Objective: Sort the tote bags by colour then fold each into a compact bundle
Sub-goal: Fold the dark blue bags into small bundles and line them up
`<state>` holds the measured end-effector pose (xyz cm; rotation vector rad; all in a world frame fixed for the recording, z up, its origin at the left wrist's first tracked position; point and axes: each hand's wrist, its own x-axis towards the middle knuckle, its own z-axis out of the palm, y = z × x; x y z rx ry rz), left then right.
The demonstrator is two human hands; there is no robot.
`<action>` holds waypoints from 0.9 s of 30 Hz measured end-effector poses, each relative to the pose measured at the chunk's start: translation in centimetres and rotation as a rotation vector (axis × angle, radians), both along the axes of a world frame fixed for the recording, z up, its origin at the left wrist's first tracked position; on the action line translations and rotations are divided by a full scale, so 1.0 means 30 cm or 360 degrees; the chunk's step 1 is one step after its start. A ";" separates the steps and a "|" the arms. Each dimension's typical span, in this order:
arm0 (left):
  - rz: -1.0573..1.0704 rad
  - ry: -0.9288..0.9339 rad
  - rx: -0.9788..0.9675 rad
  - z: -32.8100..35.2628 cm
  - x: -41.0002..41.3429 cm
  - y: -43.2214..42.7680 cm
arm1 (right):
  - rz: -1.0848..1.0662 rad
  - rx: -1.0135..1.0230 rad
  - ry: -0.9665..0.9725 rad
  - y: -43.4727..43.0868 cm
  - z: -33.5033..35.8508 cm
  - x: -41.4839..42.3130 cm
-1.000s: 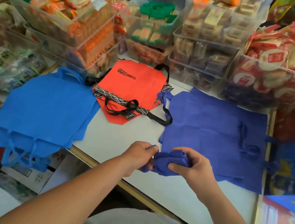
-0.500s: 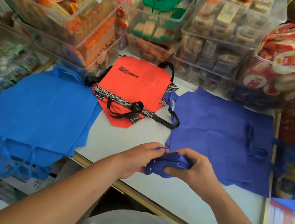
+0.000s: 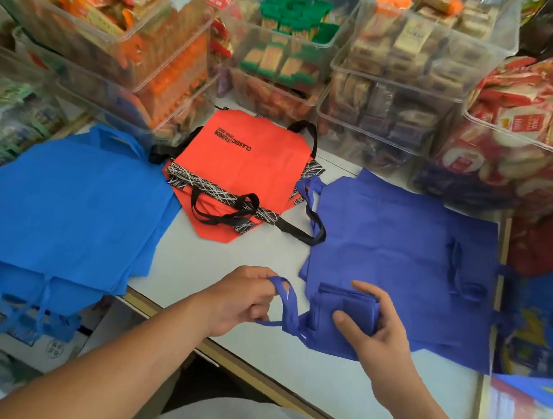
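matt cloth tote bags (image 3: 403, 237), clear glossy plastic bins (image 3: 401, 96), smooth white table (image 3: 227, 262)

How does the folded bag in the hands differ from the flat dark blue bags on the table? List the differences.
The folded bag is a small thick bundle; the flat bags are spread wide and thin. The right hand holds the folded bag and the left hand holds its handle; the flat bags lie on the table, held by no hand. Both are the same dark blue.
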<state>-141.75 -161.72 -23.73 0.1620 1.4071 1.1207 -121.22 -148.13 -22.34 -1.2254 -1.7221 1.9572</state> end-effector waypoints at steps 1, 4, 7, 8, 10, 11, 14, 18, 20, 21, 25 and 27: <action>-0.0080 -0.0060 0.0002 -0.002 0.001 -0.002 | -0.0024 -0.0020 -0.0021 0.007 -0.008 0.023; -0.0450 -0.0067 0.0023 -0.001 0.009 -0.004 | -0.0033 -0.0046 -0.0126 0.045 -0.037 0.094; -0.0599 0.0108 0.0124 0.007 0.050 0.007 | -0.0022 -0.0086 -0.0253 0.088 -0.069 0.157; -0.0553 0.0158 0.0186 0.009 0.069 0.016 | 0.0002 -0.0106 -0.0286 0.097 -0.078 0.173; -0.0342 0.0260 0.0267 0.006 0.111 0.041 | 0.0077 -0.0158 -0.0349 0.106 -0.088 0.201; -0.0206 0.0276 0.0261 -0.001 0.130 0.056 | 0.0108 -0.0200 -0.0344 0.105 -0.088 0.213; -0.0001 0.0310 0.0161 -0.043 0.178 0.098 | 0.0162 -0.0235 -0.0201 0.098 -0.060 0.228; -0.0111 0.0336 -0.0077 -0.091 0.226 0.122 | 0.0238 -0.0083 -0.0026 0.095 0.008 0.222; -0.0224 0.0335 -0.0178 -0.104 0.240 0.132 | 0.0389 0.0077 0.0023 0.092 0.034 0.222; -0.0300 0.0326 -0.0205 -0.106 0.247 0.137 | 0.0481 0.0178 0.0033 0.090 0.045 0.222; -0.0577 0.0336 -0.0181 -0.078 0.269 0.173 | 0.0838 0.0518 0.0031 0.086 0.089 0.204; -0.0572 0.0340 -0.0106 -0.048 0.262 0.199 | 0.0919 0.0708 -0.0005 0.092 0.082 0.196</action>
